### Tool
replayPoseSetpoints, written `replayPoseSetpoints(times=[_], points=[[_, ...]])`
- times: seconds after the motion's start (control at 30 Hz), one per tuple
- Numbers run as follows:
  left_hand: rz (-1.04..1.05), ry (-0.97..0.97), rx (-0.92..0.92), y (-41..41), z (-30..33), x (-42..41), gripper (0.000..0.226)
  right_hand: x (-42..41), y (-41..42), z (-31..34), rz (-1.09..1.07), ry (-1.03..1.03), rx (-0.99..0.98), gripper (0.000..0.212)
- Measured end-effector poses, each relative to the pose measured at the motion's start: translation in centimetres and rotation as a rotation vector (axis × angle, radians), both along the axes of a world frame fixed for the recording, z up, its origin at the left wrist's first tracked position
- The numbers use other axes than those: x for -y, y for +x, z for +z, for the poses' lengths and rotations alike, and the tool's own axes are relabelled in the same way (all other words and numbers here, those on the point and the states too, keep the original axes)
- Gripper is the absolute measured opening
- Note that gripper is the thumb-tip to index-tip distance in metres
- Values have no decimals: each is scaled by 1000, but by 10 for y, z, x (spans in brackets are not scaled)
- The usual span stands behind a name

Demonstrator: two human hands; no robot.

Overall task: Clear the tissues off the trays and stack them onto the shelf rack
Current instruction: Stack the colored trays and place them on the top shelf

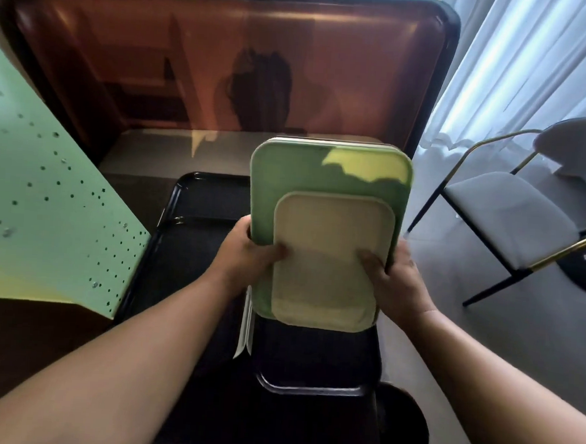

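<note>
Both hands, left hand [248, 250] and right hand [396, 279], grip a stack of trays by its side edges, thumbs pinning the small cream tray [330, 258] onto the green tray [328, 176] (likely to stop sliding), above black trays [204, 195].

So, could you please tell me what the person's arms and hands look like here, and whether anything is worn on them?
Both forearms are bare up to the frame edge, with no sleeves showing. The left hand and right hand wear no gloves, and no watch or bracelet shows on either wrist.
</note>
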State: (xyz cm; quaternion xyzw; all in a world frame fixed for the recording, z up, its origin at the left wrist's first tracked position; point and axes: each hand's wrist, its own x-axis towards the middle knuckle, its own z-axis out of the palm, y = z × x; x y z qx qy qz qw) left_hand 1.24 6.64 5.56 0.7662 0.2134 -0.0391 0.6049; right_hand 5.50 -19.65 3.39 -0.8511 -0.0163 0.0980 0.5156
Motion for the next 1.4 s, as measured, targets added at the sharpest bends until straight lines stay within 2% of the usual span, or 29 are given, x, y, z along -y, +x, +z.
replayPoseSetpoints(times=[0.07, 0.13, 0.27, 0.33, 0.4, 0.43, 0.5, 0.67, 0.8, 0.93, 1.07, 1.23, 1.33, 1.4], points=[[54, -16, 3, 12, 35, -3, 47, -14, 19, 24, -47, 130, -54, 59], [114, 17, -22, 26, 75, -7, 47, -28, 39, 58, -92, 196, -105, 63], [158, 142, -71, 44, 147, -27, 76, -49, 76, 133, 0, 326, -290, 87], [163, 189, -88, 52, 181, -41, 84, -60, 84, 172, 92, 412, -309, 63], [146, 187, -94, 61, 220, -60, 81, -75, 84, 216, 174, 468, -296, 35], [123, 186, -94, 63, 242, -69, 76, -84, 81, 239, 209, 502, -282, 30], [111, 235, -94, 65, 287, -90, 74, -104, 79, 283, 247, 511, -234, 30], [55, 398, -98, 40, 395, -147, 77, -167, 55, 372, 172, 406, -129, 31], [10, 554, -2, 9, 453, -204, 69, -228, 25, 421, 162, 458, -92, 26], [0, 671, 53, -21, 486, -273, 62, -299, -9, 450, 197, 491, -79, 27], [15, 735, 17, -49, 498, -347, 57, -374, -33, 460, 262, 430, -118, 29], [15, 674, -61, -74, 487, -415, 40, -446, -51, 459, 289, 366, -119, 34], [15, 651, -85, -79, 474, -441, 29, -476, -56, 454, 304, 222, -90, 41], [27, 660, -84, -81, 462, -452, 22, -490, -63, 450, 338, 70, -45, 27]])
